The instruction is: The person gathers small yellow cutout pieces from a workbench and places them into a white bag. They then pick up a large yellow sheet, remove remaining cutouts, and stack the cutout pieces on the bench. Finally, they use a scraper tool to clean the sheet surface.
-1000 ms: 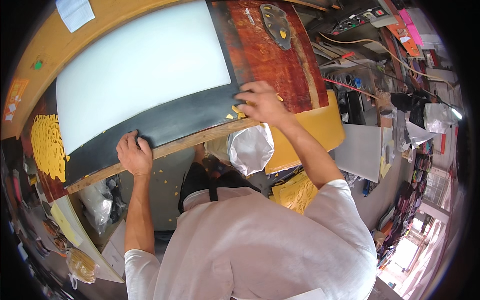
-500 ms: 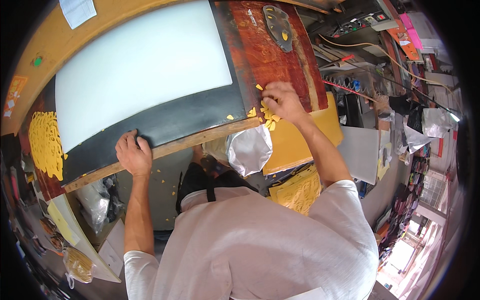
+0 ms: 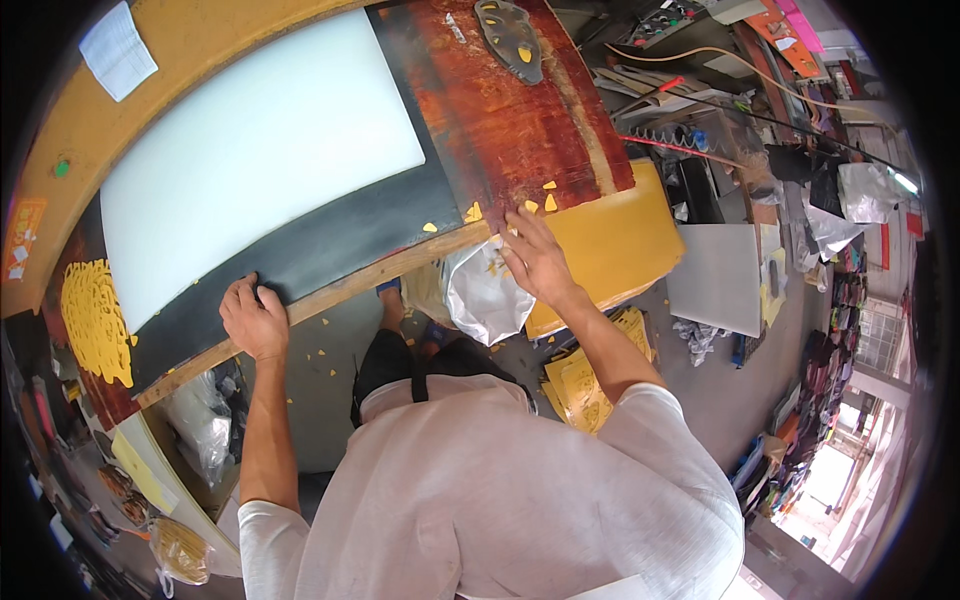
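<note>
My left hand (image 3: 255, 318) rests, fingers down, on the near edge of a black mat (image 3: 320, 235), holding nothing. A white sheet (image 3: 260, 150) covers most of that mat. At the table's right front edge, my right hand (image 3: 537, 258) reaches down over a silver plastic bag (image 3: 488, 308), its fingers stretched and apart. Yellow bits show inside the bag's mouth. Several small yellow cut pieces (image 3: 473, 212) lie on the tabletop just beyond that hand. A dark cutting die (image 3: 508, 40) with yellow pieces in it sits farther back on the reddish board (image 3: 500, 110).
A pile of yellow cut shapes (image 3: 92, 320) lies at the table's left end. A stack of yellow sheets (image 3: 610, 240) stands right of the bag, with yellow offcut sheets (image 3: 590, 380) below. A wooden strip (image 3: 400, 263) edges the table. Yellow scraps dot the grey floor (image 3: 330, 345).
My right hand has moved from the tabletop down to the bag's mouth. The clump of yellow pieces at the edge has left the table; fewer remain there. My left hand stays on the mat.
</note>
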Demonstrator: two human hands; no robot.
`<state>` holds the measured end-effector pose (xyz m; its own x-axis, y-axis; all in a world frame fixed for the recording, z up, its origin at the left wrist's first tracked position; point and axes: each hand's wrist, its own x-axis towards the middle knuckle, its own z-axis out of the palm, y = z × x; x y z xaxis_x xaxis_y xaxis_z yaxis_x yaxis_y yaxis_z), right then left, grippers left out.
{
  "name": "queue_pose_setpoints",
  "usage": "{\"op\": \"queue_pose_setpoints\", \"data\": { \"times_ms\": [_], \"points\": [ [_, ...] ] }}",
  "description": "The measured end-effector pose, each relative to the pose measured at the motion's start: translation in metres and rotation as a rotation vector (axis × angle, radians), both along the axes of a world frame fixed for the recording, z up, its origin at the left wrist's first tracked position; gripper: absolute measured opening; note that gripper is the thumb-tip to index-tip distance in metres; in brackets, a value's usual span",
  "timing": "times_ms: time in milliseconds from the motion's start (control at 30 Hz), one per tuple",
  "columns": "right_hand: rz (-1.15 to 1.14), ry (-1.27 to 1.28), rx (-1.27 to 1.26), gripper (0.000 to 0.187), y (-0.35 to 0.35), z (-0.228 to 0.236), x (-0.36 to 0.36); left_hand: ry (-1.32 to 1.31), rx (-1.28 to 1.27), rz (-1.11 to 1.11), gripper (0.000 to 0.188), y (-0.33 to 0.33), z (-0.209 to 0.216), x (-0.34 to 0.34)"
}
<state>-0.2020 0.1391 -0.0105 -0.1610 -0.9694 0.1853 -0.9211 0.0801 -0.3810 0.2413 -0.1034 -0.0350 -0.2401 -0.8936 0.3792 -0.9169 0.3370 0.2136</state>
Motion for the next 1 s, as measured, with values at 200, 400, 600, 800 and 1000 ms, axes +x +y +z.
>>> {"op": "queue_pose_setpoints", "data": {
  "times_ms": [200,400,600,800,1000],
  "points": [
    [-0.283,-0.056,-0.169,0.041,-0.039,0.009,-0.04,-0.033,0.002,-0.025,0.03,-0.002,0.003,0.001],
    [-0.105,0.012,-0.103,0.032,0.0,-0.021,-0.017,-0.039,0.021,-0.024,0.031,-0.002,-0.002,0.004],
    [-0.331,-0.279,0.063,0.034,0.083,-0.047,-0.001,0.098,-0.116,-0.244,0.034,0.021,0.041,-0.016],
    [-0.819,-0.682,0.453,0.064,0.166,-0.194,0.001,0.432,0.879,-0.455,0.042,0.198,-0.015,-0.104],
    [-1.066,-0.529,0.546,0.127,0.199,-0.382,-0.037,0.07,1.423,-0.19,0.098,0.232,-0.274,-0.184]
  ]
}}
